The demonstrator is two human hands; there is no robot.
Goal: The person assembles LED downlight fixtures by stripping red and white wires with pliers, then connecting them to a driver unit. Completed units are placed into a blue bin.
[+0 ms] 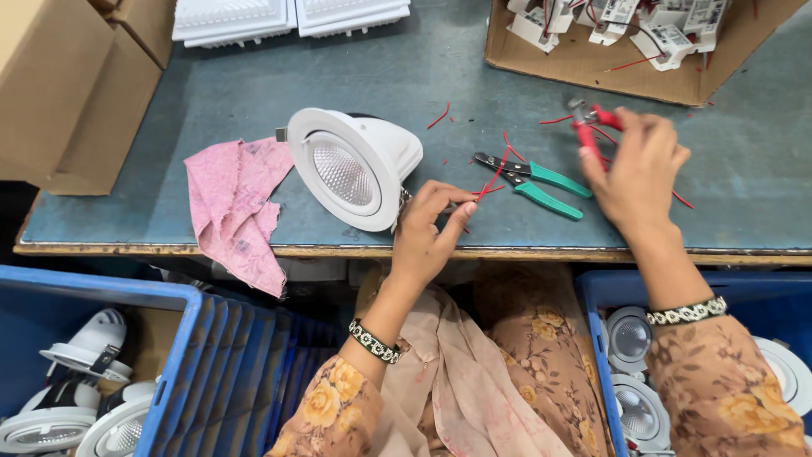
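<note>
A thin red wire (pixel 491 179) runs from the white spotlight fitting (pixel 351 167) lying on the tabletop (pixel 211 93); the left hand (pixel 427 233) pinches it between its fingertips. The right hand (pixel 636 169) is clenched on a red-handled tool (pixel 589 135), raised above the green-handled pliers (pixel 534 182). A hard tug could likely snap the wire or drag the fitting off the edge.

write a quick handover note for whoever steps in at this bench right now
Left hand: pinches a thin red wire beside the white downlight lying on the bench.
Right hand: grips a red-handled tool.
Green-handled pliers lie between the hands; pink cloth left of the lamp.
Done: red wire offcuts lie scattered.
Left: wire not yet released; more lamps wait in the blue crates.
</note>
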